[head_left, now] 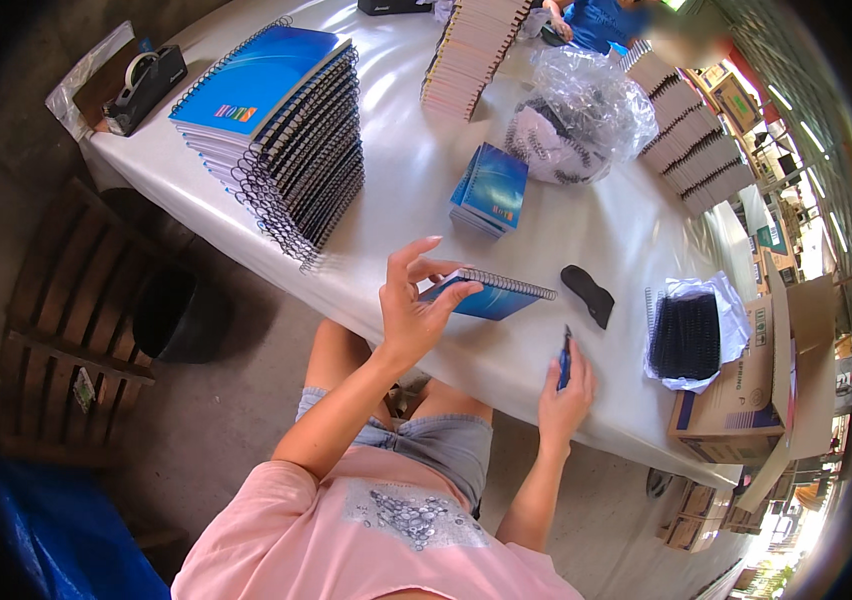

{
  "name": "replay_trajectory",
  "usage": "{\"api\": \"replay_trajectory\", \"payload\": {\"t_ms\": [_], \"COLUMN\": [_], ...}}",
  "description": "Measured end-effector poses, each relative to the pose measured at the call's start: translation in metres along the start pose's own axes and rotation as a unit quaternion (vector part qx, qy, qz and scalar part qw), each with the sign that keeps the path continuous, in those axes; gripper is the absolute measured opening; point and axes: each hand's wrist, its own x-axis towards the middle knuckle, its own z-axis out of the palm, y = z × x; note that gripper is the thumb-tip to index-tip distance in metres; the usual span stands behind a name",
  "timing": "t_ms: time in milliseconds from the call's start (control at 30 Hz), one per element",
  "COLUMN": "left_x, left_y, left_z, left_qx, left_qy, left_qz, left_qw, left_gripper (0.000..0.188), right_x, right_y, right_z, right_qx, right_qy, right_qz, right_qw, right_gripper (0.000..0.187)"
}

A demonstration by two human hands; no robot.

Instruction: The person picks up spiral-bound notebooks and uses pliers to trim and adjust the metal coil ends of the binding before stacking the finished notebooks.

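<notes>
My left hand (pixel 414 306) grips a small blue spiral notebook (pixel 494 299) by its left end, thumb in front and fingers behind. The notebook stands on the white table with its wire coil along the top. In my right hand (pixel 566 388) is a pair of blue-handled pliers (pixel 565 358), their dark tip pointing away from me, apart from the notebook. Just beyond the notebook sits a short stack of small blue booklets (pixel 491 190). A flat black object (pixel 587 296) lies right of the notebook; its kind is unclear.
A tall stack of blue spiral notebooks (pixel 271 130) stands at the left, near a tape dispenser (pixel 146 88). Black coils lie in a clear plastic bag (pixel 586 115) and on white paper (pixel 686 335). A cardboard box (pixel 736 390) is at right. Another person (pixel 596 22) sits across the table (pixel 396 150).
</notes>
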Motion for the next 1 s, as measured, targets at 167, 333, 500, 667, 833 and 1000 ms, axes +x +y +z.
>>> {"api": "replay_trajectory", "payload": {"t_ms": [167, 333, 500, 667, 833, 1000], "left_x": [-0.002, 0.005, 0.005, -0.002, 0.002, 0.015], "left_y": [0.009, 0.019, 0.015, 0.019, 0.023, 0.029], "left_z": [-0.007, -0.004, -0.007, -0.010, -0.006, -0.006], "left_qx": [0.034, 0.029, -0.017, 0.018, -0.046, -0.127], "left_qy": [-0.011, -0.022, 0.000, -0.023, -0.018, 0.108], "left_qz": [0.081, 0.125, 0.147, 0.160, 0.149, 0.005], "left_qw": [0.996, 0.991, 0.989, 0.987, 0.988, 0.986], "left_gripper": [0.066, 0.065, 0.054, 0.057, 0.061, 0.052], "right_x": [0.002, 0.011, 0.013, 0.016, 0.011, 0.018], "right_y": [-0.096, -0.120, -0.122, -0.106, -0.100, -0.034], "right_z": [-0.047, -0.053, -0.056, -0.054, -0.042, -0.041], "right_qx": [0.268, 0.217, 0.216, 0.698, 0.630, 0.376], "right_qy": [-0.026, 0.012, -0.015, -0.416, -0.355, -0.153], "right_qz": [-0.185, -0.230, -0.258, 0.125, 0.024, -0.029], "right_qw": [0.945, 0.948, 0.942, 0.570, 0.690, 0.914], "right_gripper": [0.035, 0.034, 0.033, 0.034, 0.036, 0.039]}}
